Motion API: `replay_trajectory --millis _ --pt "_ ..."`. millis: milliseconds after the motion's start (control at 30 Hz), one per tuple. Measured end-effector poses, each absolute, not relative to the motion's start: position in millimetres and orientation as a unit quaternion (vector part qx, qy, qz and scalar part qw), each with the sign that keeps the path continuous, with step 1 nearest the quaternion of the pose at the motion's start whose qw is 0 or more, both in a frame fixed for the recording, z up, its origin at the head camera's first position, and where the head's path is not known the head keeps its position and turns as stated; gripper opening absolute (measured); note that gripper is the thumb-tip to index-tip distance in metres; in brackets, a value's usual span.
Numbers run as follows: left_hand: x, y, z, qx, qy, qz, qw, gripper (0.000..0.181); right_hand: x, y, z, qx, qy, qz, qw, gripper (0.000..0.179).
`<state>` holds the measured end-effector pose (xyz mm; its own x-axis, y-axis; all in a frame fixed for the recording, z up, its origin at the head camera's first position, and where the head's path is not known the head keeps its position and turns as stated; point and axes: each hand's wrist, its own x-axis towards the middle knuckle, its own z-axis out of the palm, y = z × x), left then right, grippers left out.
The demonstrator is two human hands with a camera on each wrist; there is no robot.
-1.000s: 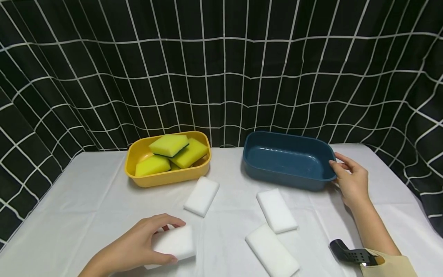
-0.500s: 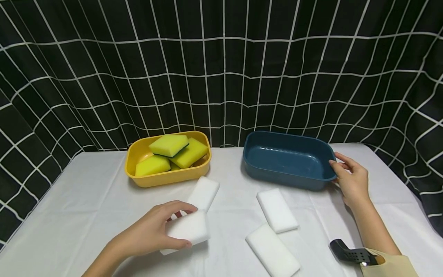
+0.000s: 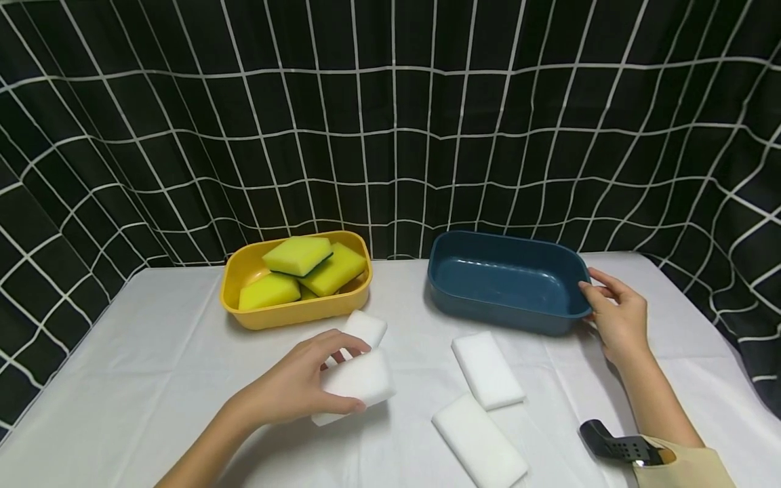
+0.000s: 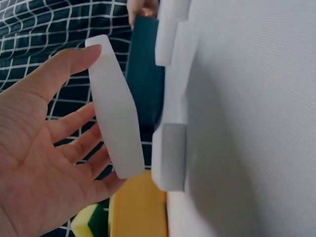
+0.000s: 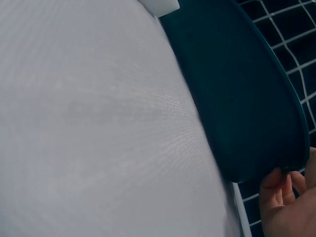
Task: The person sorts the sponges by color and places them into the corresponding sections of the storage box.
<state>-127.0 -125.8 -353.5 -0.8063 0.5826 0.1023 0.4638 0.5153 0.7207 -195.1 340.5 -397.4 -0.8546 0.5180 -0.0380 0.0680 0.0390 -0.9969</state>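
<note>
I am logging the left hand (image 3: pixel 299 383), its grip spread only to the held white block (image 3: pixel 360 378), bringing that nearer the blue bin (image 3: pixel 500 316) rightward of it, seemingly mid-transfer, the right hand (image 3: pixel 619 315) pinching the bin's rim.

The head view is bright and evenly lit, and its focus is clear. Small glare spots shine inside the dark blue oblong plastic container (image 3: pixel 506 310). A soft shadow lies on the white fabric tablecloth (image 3: pixel 152 379) below the left hand (image 3: pixel 299 381). Both wrist views are dimmer and softer; in the right one, fine ripple patterns cross the tablecloth.
</note>
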Motion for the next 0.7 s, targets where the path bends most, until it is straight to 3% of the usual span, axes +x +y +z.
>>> replay_trajectory --millis 700 --pt "-165.9 -81.4 -347.2 0.265 0.872 0.402 0.084 0.063 -196.1 340.7 -397.7 -0.207 -0.697 0.663 0.179 0.054"
